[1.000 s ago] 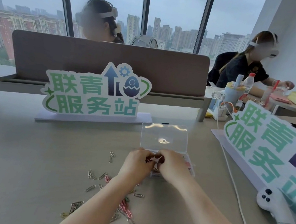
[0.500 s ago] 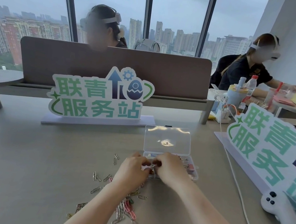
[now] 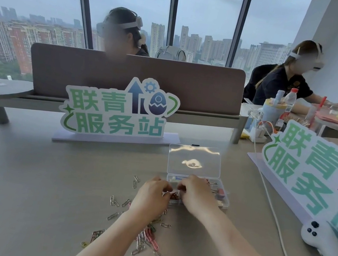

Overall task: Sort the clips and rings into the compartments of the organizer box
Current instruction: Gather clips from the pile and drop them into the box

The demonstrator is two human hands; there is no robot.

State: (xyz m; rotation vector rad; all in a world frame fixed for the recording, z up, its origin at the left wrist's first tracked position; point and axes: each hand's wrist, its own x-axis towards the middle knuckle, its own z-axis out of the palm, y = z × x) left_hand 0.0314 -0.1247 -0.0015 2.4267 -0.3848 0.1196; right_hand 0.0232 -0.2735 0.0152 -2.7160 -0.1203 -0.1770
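Observation:
A clear plastic organizer box [image 3: 225, 198] lies on the table with its lid [image 3: 194, 160] standing open behind it. Coloured clips show in its right compartments. My left hand [image 3: 152, 193] and my right hand [image 3: 194, 194] meet over the box's near left corner, fingers curled around a small bunch of reddish clips [image 3: 174, 195] between them. Which hand actually holds the bunch is not clear. Many loose paper clips [image 3: 148, 237], pink, silver and green, lie scattered on the table below and left of my hands.
A green-lettered standing sign [image 3: 118, 109] is behind the box, and a second sign [image 3: 315, 171] stands at the right. A white controller [image 3: 328, 246] and a white cable [image 3: 276, 225] lie at the right. Two people sit at desks beyond the brown divider [image 3: 136, 77].
The hands stay together at the box's near left corner. A small reddish bunch of clips now shows between the fingers. The view has shifted slightly.

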